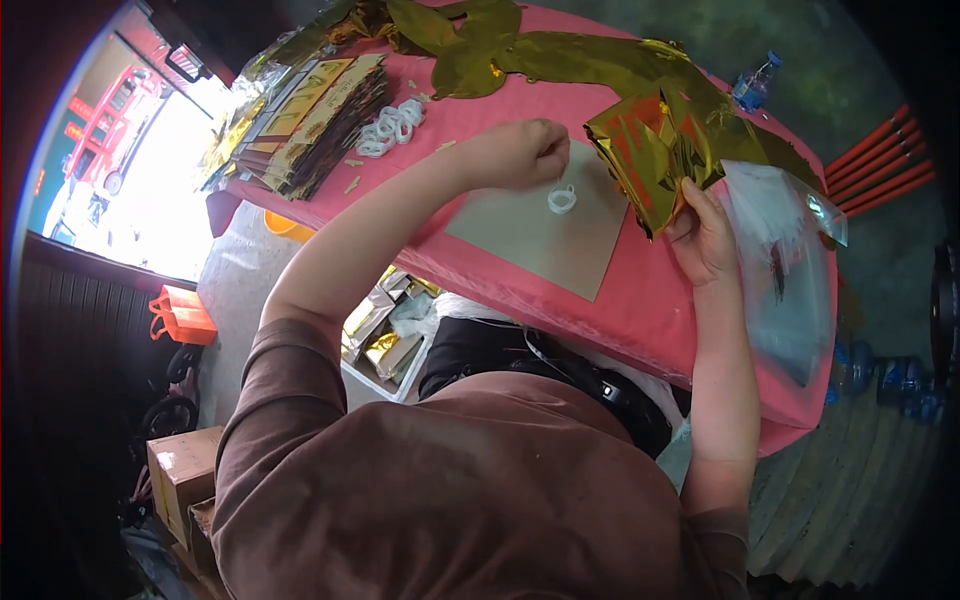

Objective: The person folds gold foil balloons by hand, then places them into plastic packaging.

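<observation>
My right hand (705, 236) grips a folded gold foil piece (655, 150) with red patches by its lower right edge, thumb on top, holding it at a tilt over the table. My left hand (522, 155) is closed in a fist-like pinch above a grey-brown board (530, 235). Just below its fingertips lies a small white cord coil (562, 202) with a thin loop sticking up toward them. What the left fingers hold, if anything, is hidden from view.
The pink-covered table (660, 330) carries stacked printed cardboard pieces (325, 125), several white cord coils (390, 128), spread gold foil (590, 55) and clear plastic bags (790, 270). A plastic bottle (755, 82) stands beyond the far edge. Below is a filled white bin (388, 335).
</observation>
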